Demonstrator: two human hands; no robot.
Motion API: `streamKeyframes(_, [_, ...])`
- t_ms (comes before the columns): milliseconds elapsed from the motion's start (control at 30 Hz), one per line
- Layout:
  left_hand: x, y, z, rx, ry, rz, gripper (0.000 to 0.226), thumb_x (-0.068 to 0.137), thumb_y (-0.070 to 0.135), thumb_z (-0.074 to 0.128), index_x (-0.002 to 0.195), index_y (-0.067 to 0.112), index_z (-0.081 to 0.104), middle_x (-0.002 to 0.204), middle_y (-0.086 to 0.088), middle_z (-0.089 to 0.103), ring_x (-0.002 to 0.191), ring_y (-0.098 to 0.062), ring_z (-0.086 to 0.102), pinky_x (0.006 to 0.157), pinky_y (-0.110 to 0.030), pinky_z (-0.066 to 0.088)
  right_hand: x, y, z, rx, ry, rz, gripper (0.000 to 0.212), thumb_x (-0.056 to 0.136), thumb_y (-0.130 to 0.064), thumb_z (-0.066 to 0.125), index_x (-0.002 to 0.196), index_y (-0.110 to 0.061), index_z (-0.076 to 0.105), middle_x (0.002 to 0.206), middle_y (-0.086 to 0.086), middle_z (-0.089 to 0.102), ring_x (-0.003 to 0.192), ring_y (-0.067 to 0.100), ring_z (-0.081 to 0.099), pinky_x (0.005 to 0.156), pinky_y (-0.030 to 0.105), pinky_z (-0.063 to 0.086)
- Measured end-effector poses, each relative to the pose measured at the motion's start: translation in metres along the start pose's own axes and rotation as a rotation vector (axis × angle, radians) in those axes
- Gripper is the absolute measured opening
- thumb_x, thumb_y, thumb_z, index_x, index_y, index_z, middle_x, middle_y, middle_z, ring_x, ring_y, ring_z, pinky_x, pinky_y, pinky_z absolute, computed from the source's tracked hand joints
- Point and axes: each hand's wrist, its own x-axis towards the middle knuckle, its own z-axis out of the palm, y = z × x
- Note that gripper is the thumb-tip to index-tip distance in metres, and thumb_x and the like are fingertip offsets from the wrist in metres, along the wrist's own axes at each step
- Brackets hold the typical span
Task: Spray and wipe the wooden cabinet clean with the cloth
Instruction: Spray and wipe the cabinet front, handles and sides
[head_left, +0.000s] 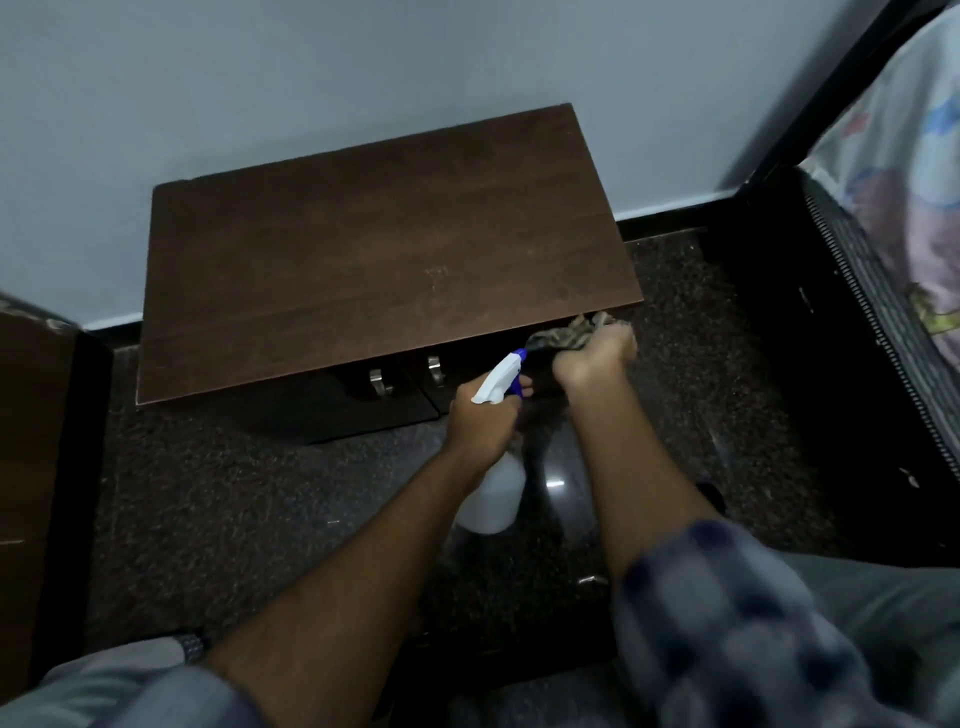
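The wooden cabinet (384, 249) stands against the wall (311, 78). Just under its front right edge, the right hand (592, 361) grips the bunched cloth (569, 336). The left hand (480, 421), fingers curled round the spray bottle (493, 499), is near the 2 handles (382, 382). Dark floor (691, 374) separates cabinet and bed (883, 208).

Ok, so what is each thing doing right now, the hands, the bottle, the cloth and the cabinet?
Left hand: grips the spray bottle's neck.
Spray bottle: held tilted, nozzle pointing toward the cabinet front.
Right hand: holds the cloth bunched up.
Cloth: crumpled, at the cabinet's front right corner.
Cabinet: doors look shut, pale smudge on top.
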Motion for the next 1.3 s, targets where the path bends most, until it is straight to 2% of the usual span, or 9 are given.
streamKeyframes(100, [0.002, -0.001, -0.006, -0.016, 0.011, -0.013, 0.041, 0.080, 0.000, 0.059, 0.085, 0.037, 0.078, 0.090, -0.006, 0.080, 0.063, -0.017, 0.066, 0.059, -0.034, 0.051, -0.006, 0.014, 0.009, -0.014, -0.011, 0.100, 0.052, 0.106, -0.042, 0.024, 0.132, -0.014, 0.058, 0.139, 0.012, 0.057, 0.135, 0.033, 0.048, 0.107, 0.043, 0.044])
streamKeyframes(233, [0.005, -0.008, -0.010, -0.040, -0.017, -0.011, 0.041, 0.084, -0.007, 0.058, 0.091, 0.029, 0.077, 0.096, -0.020, 0.078, 0.063, -0.022, 0.062, 0.059, -0.033, 0.046, 0.003, -0.003, 0.002, 0.145, -0.065, 0.080, 0.060, 0.096, -0.062, 0.029, 0.096, -0.018, 0.070, 0.093, 0.009, 0.076, 0.090, 0.028, 0.067, 0.067, 0.038, 0.056])
streamKeyframes(367, [0.002, -0.015, -0.008, -0.079, -0.035, -0.044, 0.040, 0.084, -0.009, 0.058, 0.092, 0.025, 0.078, 0.069, 0.002, 0.073, 0.053, -0.011, 0.058, 0.052, -0.026, 0.045, 0.001, 0.019, -0.002, 0.195, 0.016, 0.121, 0.045, 0.102, -0.046, 0.023, 0.079, -0.022, 0.053, 0.081, 0.002, 0.049, 0.072, 0.017, 0.049, 0.074, 0.027, 0.045])
streamKeyframes(500, [-0.002, -0.014, -0.008, -0.075, -0.016, -0.045, 0.039, 0.084, -0.009, 0.057, 0.096, 0.022, 0.078, 0.076, 0.003, 0.076, 0.052, -0.010, 0.057, 0.051, -0.024, 0.044, 0.004, 0.023, -0.024, 0.024, 0.037, 0.008, 0.032, 0.105, -0.023, 0.042, 0.078, -0.013, 0.057, 0.085, 0.011, 0.064, 0.072, 0.026, 0.063, 0.076, 0.040, 0.059])
streamKeyframes(600, [-0.006, -0.015, -0.004, -0.050, -0.003, -0.048, 0.041, 0.088, -0.010, 0.056, 0.095, 0.026, 0.075, 0.087, -0.003, 0.076, 0.057, -0.013, 0.058, 0.053, -0.025, 0.045, 0.004, 0.008, -0.048, 0.164, -0.104, -0.026, 0.046, 0.105, -0.035, 0.038, 0.067, -0.013, 0.052, 0.063, 0.009, 0.055, 0.048, 0.023, 0.056, 0.042, 0.025, 0.050])
streamKeyframes(833, [-0.015, -0.026, -0.006, -0.041, -0.001, -0.054, 0.039, 0.087, -0.010, 0.055, 0.101, 0.020, 0.077, 0.091, -0.010, 0.077, 0.059, -0.019, 0.054, 0.057, -0.033, 0.045, 0.015, 0.013, -0.041, 0.336, -0.093, -0.066, 0.037, 0.101, -0.043, 0.039, 0.078, -0.025, 0.062, 0.070, -0.005, 0.067, 0.067, 0.012, 0.061, 0.067, 0.025, 0.047])
streamKeyframes(1000, [-0.002, -0.048, -0.009, -0.030, -0.023, -0.145, 0.045, 0.090, -0.009, 0.054, 0.124, 0.015, 0.070, 0.102, -0.008, 0.076, 0.068, -0.024, 0.055, 0.061, -0.035, 0.044, 0.038, 0.019, -0.043, 0.144, -0.031, 0.008, 0.032, 0.101, -0.035, 0.046, 0.072, -0.023, 0.055, 0.062, -0.002, 0.051, 0.055, 0.014, 0.048, 0.052, 0.022, 0.038])
streamKeyframes(1167, [0.009, -0.077, -0.008, 0.014, 0.031, -0.173, 0.039, 0.088, -0.005, 0.057, 0.086, 0.031, 0.070, 0.096, -0.024, 0.074, 0.072, -0.029, 0.058, 0.065, -0.039, 0.043, 0.053, 0.034, -0.061, 0.082, -0.033, 0.074, 0.035, 0.103, -0.025, 0.035, 0.079, -0.016, 0.060, 0.077, 0.004, 0.059, 0.069, 0.018, 0.056, 0.071, 0.028, 0.047])
streamKeyframes(1300, [0.021, -0.085, -0.005, -0.039, 0.075, -0.209, 0.052, 0.093, -0.007, 0.050, 0.131, 0.024, 0.068, 0.092, -0.006, 0.072, 0.073, -0.023, 0.060, 0.065, -0.035, 0.043, 0.057, 0.030, -0.070, 0.141, -0.108, 0.050, 0.037, 0.104, -0.030, 0.036, 0.088, -0.012, 0.065, 0.086, 0.007, 0.066, 0.081, 0.021, 0.061, 0.088, 0.033, 0.048])
